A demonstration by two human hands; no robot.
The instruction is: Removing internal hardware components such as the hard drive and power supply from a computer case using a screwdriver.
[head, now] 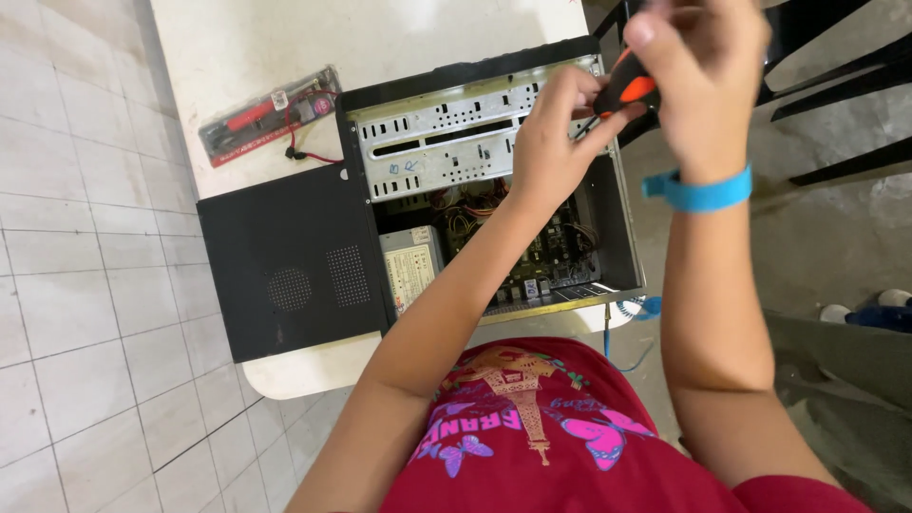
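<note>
An open desktop computer case lies on a white table, showing a metal drive cage, a power supply and wiring. Above its far right corner, my right hand, with a blue wrist strap, grips the orange-and-black handle of a screwdriver. My left hand pinches the screwdriver's shaft just below the handle, over the drive cage. The tip is hidden behind my fingers.
The case's black side panel lies flat to the left of the case. A clear packet with red tools and a cable rests behind it. Black chair legs stand at right. Tiled floor lies at left.
</note>
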